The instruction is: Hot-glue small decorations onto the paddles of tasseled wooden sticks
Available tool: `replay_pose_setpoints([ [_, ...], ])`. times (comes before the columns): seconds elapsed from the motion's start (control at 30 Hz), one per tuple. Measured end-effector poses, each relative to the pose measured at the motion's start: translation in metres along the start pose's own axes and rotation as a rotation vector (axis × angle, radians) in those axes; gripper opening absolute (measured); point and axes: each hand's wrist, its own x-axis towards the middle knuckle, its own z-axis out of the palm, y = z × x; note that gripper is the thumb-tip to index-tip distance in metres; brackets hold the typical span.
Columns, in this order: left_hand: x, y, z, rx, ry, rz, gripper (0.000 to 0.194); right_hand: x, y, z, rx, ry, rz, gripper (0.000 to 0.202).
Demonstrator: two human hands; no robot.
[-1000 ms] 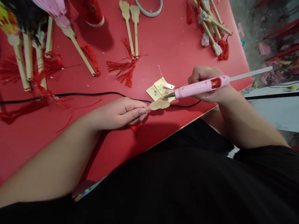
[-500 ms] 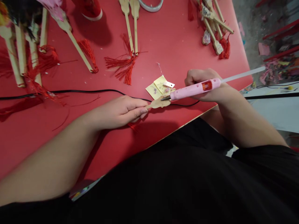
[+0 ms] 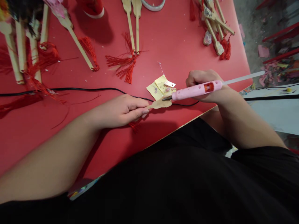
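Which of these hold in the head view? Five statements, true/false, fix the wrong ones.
1. The left hand holds a wooden paddle. True.
2. The right hand holds scissors. False: it holds a pink glue gun.
3. In this view, the gun's metal nozzle overlaps the paddle's broad end. True.
4. The black cord is wound into a coil. False: it runs stretched out across the red table.
5. A pink-topped stick lies at the left with a red tassel. True.
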Motion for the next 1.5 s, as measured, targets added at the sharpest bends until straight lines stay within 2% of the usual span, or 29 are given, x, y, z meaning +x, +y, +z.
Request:
replay_pose_setpoints([
  [0.13, 0.0, -0.001, 0.001, 0.007, -0.008, -0.007, 0.04, 0.0, 0.0, 0.001, 0.015, 0.018, -0.001, 0.049],
  [0.3, 0.0, -0.001, 0.002, 0.021, 0.002, 0.007, 0.042, 0.002, -0.003, 0.001, 0.01, 0.028, -0.07, 0.054],
  [0.5, 0.0, 0.001, 0.001, 0.034, 0.024, 0.025, 0.04, 0.007, 0.008, 0.003, 0.01, 0.037, -0.114, 0.059],
  [0.6, 0.0, 0.001, 0.001, 0.022, 0.025, 0.014, 0.039, 0.006, 0.01, 0.004, -0.001, 0.061, -0.091, 0.061],
  [0.73, 0.0, 0.002, 0.002, -0.015, 0.023, 0.003, 0.041, 0.002, 0.006, 0.007, -0.032, 0.058, -0.046, 0.046],
  [0.83, 0.0, 0.004, 0.001, -0.004, -0.001, 0.03, 0.044, 0.0, 0.006, 0.009, -0.102, 0.132, -0.029, 0.029],
  [0.93, 0.0, 0.007, 0.001, 0.011, -0.005, 0.055, 0.045, -0.002, 0.006, 0.007, -0.116, 0.201, -0.035, 0.025],
  [1.07, -0.001, 0.006, 0.002, -0.045, 0.094, -0.008, 0.041, -0.008, -0.005, -0.004, -0.014, 0.294, 0.021, 0.045],
  [1.13, -0.001, 0.004, 0.003, -0.088, 0.145, -0.022, 0.041, -0.01, -0.012, -0.006, 0.037, 0.298, 0.03, 0.053],
  [1.3, 0.0, 0.001, 0.008, -0.154, 0.214, -0.037, 0.04, -0.011, -0.019, 0.003, 0.041, 0.275, 0.001, 0.048],
  [1.43, 0.001, 0.002, 0.01, -0.125, 0.21, -0.059, 0.042, -0.011, -0.023, 0.008, -0.028, 0.233, 0.041, 0.047],
  [1.5, 0.001, 0.003, 0.01, -0.122, 0.207, -0.067, 0.044, -0.01, -0.026, 0.009, -0.01, 0.226, 0.0, 0.046],
])
